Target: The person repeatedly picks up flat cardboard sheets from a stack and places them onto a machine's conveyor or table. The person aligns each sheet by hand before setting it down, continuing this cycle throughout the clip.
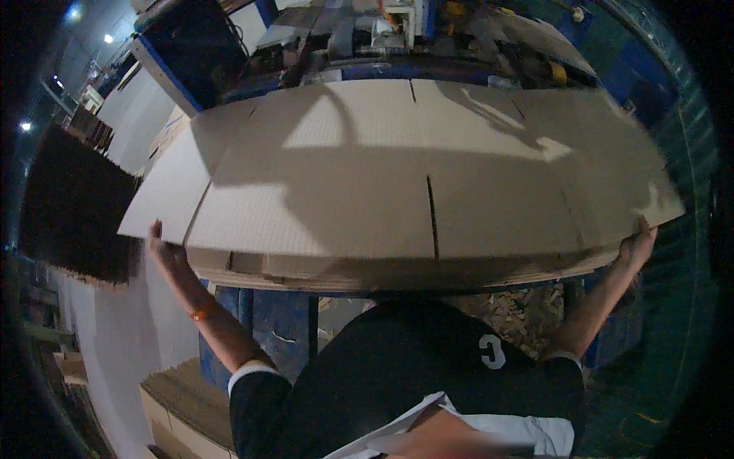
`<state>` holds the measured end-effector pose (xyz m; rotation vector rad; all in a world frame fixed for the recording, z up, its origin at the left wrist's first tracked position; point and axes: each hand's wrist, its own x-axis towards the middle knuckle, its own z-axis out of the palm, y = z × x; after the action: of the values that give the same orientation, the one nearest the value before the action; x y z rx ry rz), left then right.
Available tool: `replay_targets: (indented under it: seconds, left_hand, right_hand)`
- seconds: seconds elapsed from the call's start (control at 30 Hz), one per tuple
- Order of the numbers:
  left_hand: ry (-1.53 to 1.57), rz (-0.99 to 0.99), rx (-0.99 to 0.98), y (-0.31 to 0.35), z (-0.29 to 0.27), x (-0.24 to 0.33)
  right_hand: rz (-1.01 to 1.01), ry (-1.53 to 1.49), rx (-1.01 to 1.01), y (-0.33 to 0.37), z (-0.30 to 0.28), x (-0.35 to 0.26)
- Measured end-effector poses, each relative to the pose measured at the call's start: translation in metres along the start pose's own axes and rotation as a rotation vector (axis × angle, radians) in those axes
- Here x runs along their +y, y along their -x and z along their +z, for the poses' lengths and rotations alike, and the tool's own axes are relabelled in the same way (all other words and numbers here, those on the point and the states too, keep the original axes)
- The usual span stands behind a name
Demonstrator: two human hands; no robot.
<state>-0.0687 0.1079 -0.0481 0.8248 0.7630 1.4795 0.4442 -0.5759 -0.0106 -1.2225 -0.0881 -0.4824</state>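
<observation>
Two bare hands hold a wide, flat sheet of corrugated cardboard [397,176], slotted and scored for folding, which lies on top of a stack of like sheets [321,269] on a blue stand [260,321] directly in front of the person. The left hand [164,249] grips the near left corner, fingers curled up over the edge; the right hand [638,246] clasps the near right edge in the same way, arms spread almost to full reach. Because the sheet is broad and supported only at two outer points, it could sag or buckle along a slot [433,218] if lifted unevenly, and a crease there would likely spoil it. One grip may also slip, letting the sheet slide off toward the machine [382,30] behind. Scraps of cardboard [512,306] litter the floor below the stand and may trip a step. To the left stands a dark pile of sheets [73,206]; a lower pile [183,398] sits beside the person's left elbow.
</observation>
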Motion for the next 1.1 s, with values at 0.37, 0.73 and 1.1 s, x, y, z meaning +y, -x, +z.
replay_targets:
  seconds: [0.37, 0.73, 1.1]
  left_hand:
    - [-0.889, 0.427, -0.796, 0.182, 0.035, -0.019]
    - [-1.347, 0.775, -1.286, 0.189, 0.094, -0.038]
    - [-1.109, 0.743, -1.243, 0.132, 0.174, -0.100]
  right_hand:
    - [-0.931, 0.858, -1.223, 0.207, 0.058, -0.027]
    - [-0.775, 0.899, -1.497, 0.187, 0.082, 0.023]
    - [-0.752, 1.219, -1.420, 0.091, 0.166, 0.077]
